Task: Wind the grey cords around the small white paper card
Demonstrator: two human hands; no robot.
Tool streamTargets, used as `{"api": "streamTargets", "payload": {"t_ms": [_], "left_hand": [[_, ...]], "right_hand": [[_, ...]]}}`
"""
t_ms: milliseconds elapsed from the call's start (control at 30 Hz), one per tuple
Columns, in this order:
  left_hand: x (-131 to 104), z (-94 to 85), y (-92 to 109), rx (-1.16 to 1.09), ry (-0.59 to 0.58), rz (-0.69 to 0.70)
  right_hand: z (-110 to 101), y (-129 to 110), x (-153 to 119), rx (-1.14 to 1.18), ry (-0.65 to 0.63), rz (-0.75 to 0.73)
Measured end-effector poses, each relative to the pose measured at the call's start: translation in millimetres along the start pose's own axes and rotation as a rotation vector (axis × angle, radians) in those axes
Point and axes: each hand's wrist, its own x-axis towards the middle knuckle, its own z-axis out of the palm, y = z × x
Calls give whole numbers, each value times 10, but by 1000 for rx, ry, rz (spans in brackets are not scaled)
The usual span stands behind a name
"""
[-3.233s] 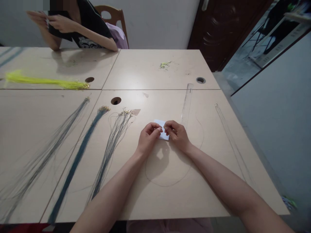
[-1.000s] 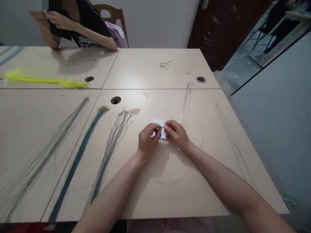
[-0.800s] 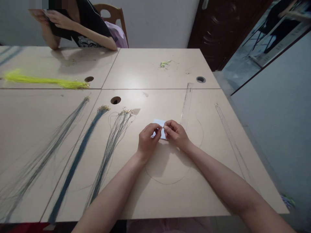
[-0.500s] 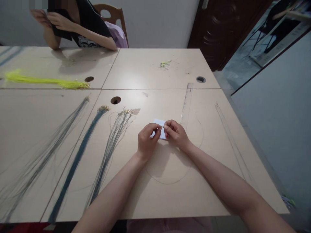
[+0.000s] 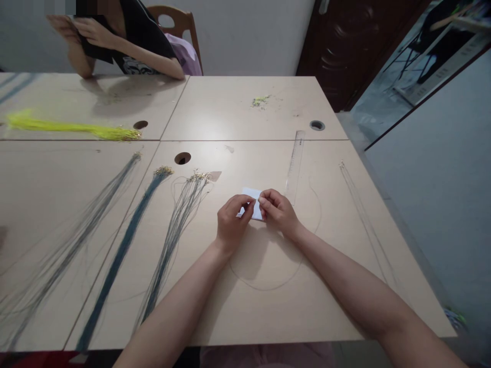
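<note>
My left hand (image 5: 235,215) and my right hand (image 5: 279,210) meet fingertip to fingertip at the middle of the near table. Both are closed in a pinch on a thin grey line (image 5: 268,290), whose long curve lies on the tabletop below and to the right of them. Whatever sits right between the fingertips is too small to make out. Beneath the fingers lies a small white card or pad (image 5: 251,192), partly covered by them. Just beyond my right hand, a clear ruler (image 5: 295,163) rests on the table.
Left of my arms lie a loose grey line bundle (image 5: 174,230), a dense blue-grey bundle (image 5: 128,237) and another grey bundle (image 5: 92,209), with small gold-coloured ends. A yellow bundle (image 5: 69,125) lies farther back. Thin strands (image 5: 360,209) lie right. A person (image 5: 149,46) sits opposite.
My hands keep almost the same pinch and place. A blurred brownish shape has come into view at the left edge of the table.
</note>
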Motion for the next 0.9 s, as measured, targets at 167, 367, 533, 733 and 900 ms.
{"api": "streamTargets", "payload": {"t_ms": [167, 367, 533, 733, 900], "left_hand": [[-3, 5, -9, -3, 11, 6], [0, 5, -6, -4, 1, 4], [3, 3, -12, 3, -10, 24], [3, 2, -17, 3, -21, 38], [7, -1, -13, 1, -11, 47]], "right_hand": [[0, 7, 1, 2, 4, 1], [3, 2, 2, 1, 0, -5], [5, 4, -1, 0, 1, 0], [-5, -3, 4, 18, -11, 5], [-2, -12, 9, 33, -10, 17]]}}
